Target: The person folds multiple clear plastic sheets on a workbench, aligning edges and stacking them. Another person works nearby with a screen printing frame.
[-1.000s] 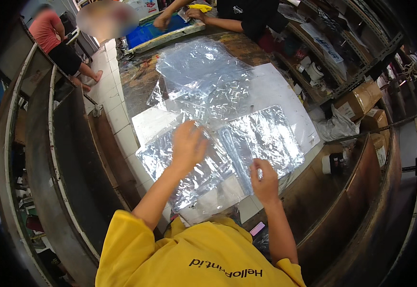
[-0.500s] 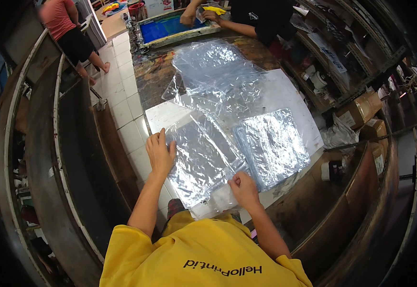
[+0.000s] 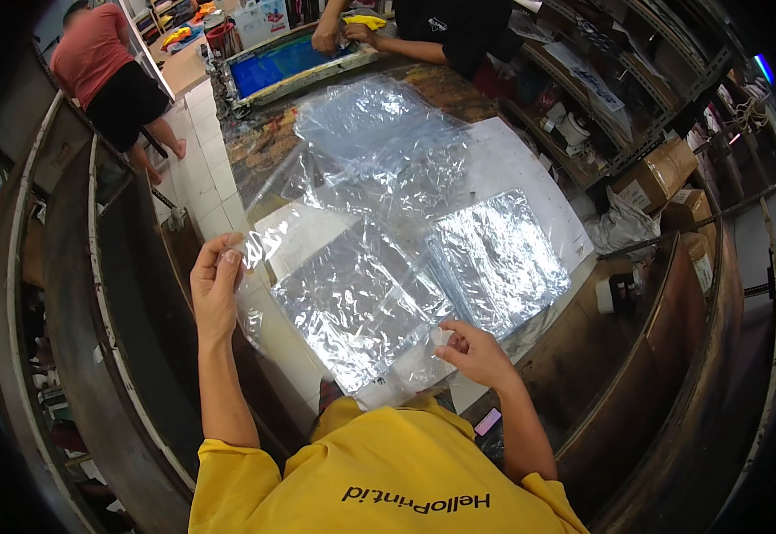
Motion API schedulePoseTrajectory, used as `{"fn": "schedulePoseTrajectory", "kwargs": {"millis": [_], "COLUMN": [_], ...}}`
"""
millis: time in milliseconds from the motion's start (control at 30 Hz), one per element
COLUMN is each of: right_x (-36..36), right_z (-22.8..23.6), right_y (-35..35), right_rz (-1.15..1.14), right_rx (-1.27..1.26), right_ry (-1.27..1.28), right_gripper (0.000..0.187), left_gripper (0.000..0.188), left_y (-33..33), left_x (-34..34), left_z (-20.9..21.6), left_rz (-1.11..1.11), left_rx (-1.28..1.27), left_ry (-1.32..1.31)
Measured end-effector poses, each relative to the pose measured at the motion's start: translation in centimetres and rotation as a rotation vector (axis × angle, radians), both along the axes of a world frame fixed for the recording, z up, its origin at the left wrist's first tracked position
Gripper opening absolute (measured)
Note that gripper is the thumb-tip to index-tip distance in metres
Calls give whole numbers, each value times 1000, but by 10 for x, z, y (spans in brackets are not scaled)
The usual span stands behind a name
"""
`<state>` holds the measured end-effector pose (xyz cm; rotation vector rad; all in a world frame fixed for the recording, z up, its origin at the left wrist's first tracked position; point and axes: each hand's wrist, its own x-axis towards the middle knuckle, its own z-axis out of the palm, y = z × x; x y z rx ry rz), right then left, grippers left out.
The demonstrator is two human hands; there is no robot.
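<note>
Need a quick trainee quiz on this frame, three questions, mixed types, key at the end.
1. True or false: the person's left hand is empty.
2. What colour is the inside of the framed panel near the top of the picture? A) red B) blue C) green
3. Fill in: seen from the person, the loose clear sheets lie ____ (nearer/farther) than the shiny stack.

Key: 1. False, it pinches clear plastic film. 2. B. 3. farther.

Lettering [image 3: 416,500] on yellow shirt [image 3: 335,472], carton label [image 3: 634,197] unclear
</note>
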<state>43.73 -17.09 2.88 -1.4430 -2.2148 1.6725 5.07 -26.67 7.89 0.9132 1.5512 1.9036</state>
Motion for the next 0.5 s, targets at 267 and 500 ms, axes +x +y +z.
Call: {"fn": "schedulePoseTrajectory", "kwargs": {"millis": [267, 500], "right_x": [-52, -44], "right_z": [-5, -7], "right_y": [5, 20], "right_rz": [-19, -103], "right_rx": [130, -404], "right_ry": [489, 899], "right_gripper": [82, 30], "left_gripper": [19, 14], "left_y": [3, 29], "left_x": [42, 29], "left_z": [38, 45], "left_rz": [-341, -206], "left_rx": [182, 273], "left_ry": [-191, -212]}}
